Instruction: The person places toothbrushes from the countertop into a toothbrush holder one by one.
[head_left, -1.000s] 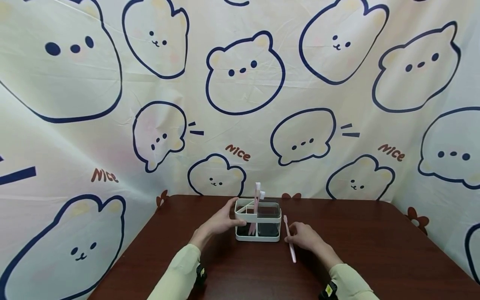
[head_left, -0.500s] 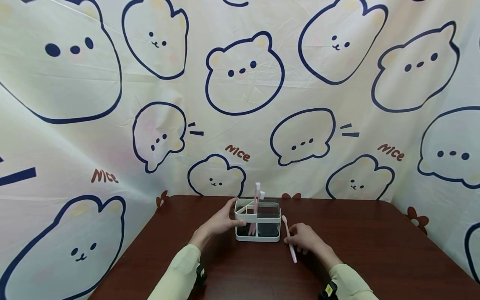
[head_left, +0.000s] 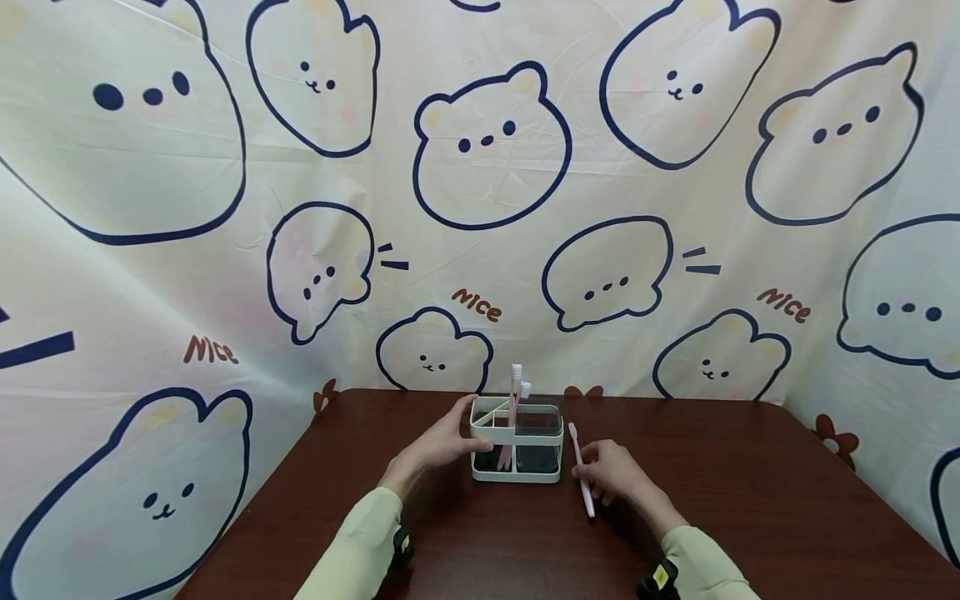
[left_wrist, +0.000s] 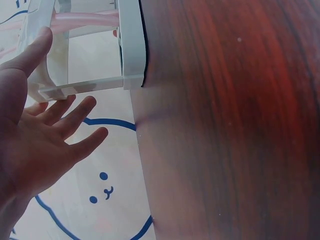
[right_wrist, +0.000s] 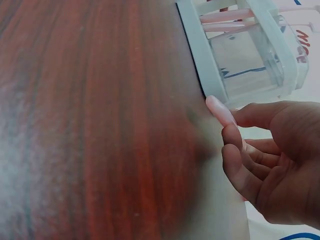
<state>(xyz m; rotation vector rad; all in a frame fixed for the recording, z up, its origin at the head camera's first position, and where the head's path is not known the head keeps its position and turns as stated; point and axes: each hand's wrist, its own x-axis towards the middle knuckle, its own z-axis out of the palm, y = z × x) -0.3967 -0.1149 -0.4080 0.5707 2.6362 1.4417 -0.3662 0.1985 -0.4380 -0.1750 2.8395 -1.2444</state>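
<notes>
A white toothbrush holder [head_left: 536, 440] stands on the table with two pink toothbrushes [head_left: 515, 387] upright in its left part. My left hand [head_left: 441, 440] grips the holder's left side, thumb on the front rim and fingers round the side; in the left wrist view the little finger [left_wrist: 92, 142] stands away from it. Just right of the holder, my right hand [head_left: 611, 468] pinches another pink toothbrush [head_left: 588, 502] between thumb and fingertips, its bristle head toward the back. In the right wrist view the handle end [right_wrist: 219, 110] pokes out past the fingertips.
A clear cup [right_wrist: 245, 62] sits in the holder's right part. The dark red-brown wooden table [head_left: 750, 492] spreads to both sides. Behind it hangs a cream cloth [head_left: 517, 275] printed with cartoon animals, close to the table's back edge.
The right hand and its toothbrush have risen slightly, and the brush head sits a little farther back. The left hand and the holder have stayed in place.
</notes>
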